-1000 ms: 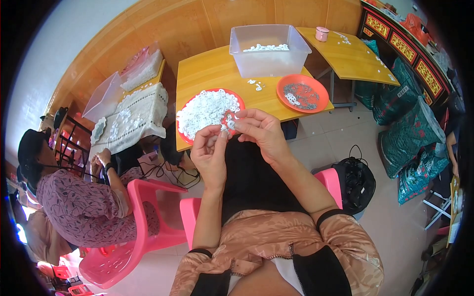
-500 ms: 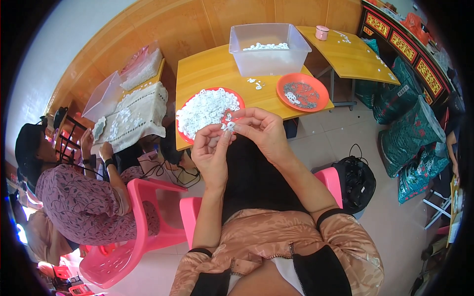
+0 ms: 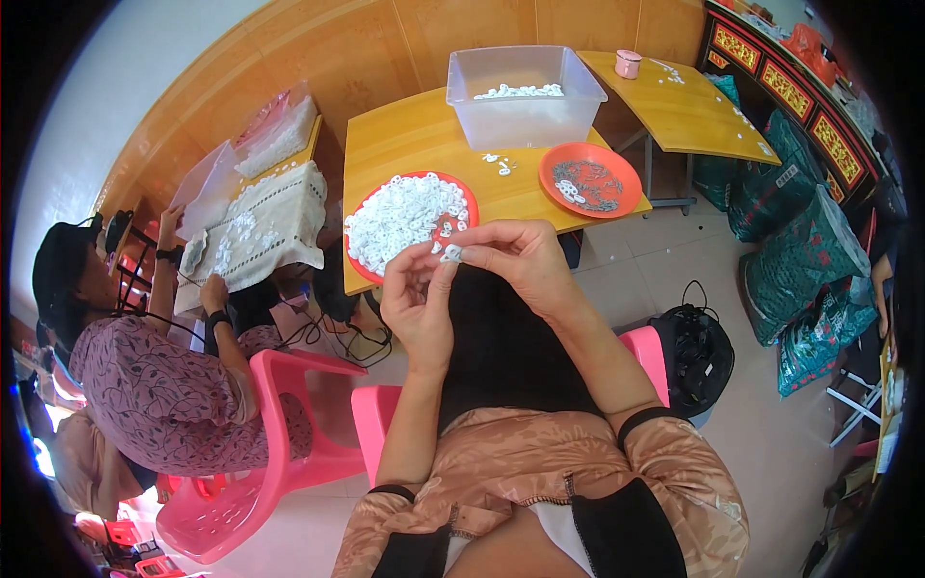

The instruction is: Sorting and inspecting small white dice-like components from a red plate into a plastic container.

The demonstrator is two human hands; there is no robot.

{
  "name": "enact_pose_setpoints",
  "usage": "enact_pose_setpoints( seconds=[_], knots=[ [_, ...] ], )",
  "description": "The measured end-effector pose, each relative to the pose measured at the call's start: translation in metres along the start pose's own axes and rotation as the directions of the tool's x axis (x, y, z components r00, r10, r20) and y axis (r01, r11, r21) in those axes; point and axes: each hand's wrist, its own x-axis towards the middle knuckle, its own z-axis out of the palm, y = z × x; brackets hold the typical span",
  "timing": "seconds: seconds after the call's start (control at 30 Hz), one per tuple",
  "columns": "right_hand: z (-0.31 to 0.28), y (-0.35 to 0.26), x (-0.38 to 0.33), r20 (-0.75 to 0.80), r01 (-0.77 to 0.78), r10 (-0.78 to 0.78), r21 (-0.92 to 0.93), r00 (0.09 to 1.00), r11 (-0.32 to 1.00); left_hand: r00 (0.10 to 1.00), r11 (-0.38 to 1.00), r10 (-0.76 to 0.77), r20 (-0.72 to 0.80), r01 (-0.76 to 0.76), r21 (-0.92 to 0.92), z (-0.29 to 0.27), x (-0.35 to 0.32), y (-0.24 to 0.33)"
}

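Between my fingertips is a small white plastic piece, held near the front edge of the table. My left hand pinches it with thumb and forefinger from the left. From the right, the thumb and fingers of my right hand close on the same piece. Just beyond my hands lies a red round tray heaped with many white pieces of the same sort. At the right, an orange-red plate carries small grey metal parts and a few white pieces.
A clear plastic bin with white pieces stands at the back of the yellow table. To my left a co-worker sits at a cloth-covered table. A second table and green sacks are at the right.
Both my hands have shifted slightly while keeping hold of the white piece, which has turned. The co-worker's far hand has moved up toward the clear bin beside them.
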Motion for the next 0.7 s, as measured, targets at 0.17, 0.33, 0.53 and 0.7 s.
enact_pose_setpoints(
  seconds=[0.17,0.33,0.53,0.7],
  knots=[
    [-0.003,-0.001,-0.001,0.052,-0.080,0.072,0.171,0.996,0.982,0.939,0.999,0.048,0.341,-0.047,-0.013,-0.013,0.017,-0.002],
    [0.001,-0.004,-0.003,0.091,-0.096,0.075,0.256,0.993,0.962,0.899,0.994,0.074,0.432,-0.033,-0.103,-0.014,0.012,-0.012],
    [0.005,-0.001,-0.002,0.085,-0.114,0.091,0.315,0.992,0.942,0.954,0.984,0.044,0.295,0.010,-0.181,-0.008,0.005,-0.018],
    [0.003,-0.001,0.001,0.122,-0.169,0.149,0.169,0.981,0.971,0.978,0.956,-0.051,0.203,0.107,-0.275,-0.007,0.007,-0.020]
  ],
)
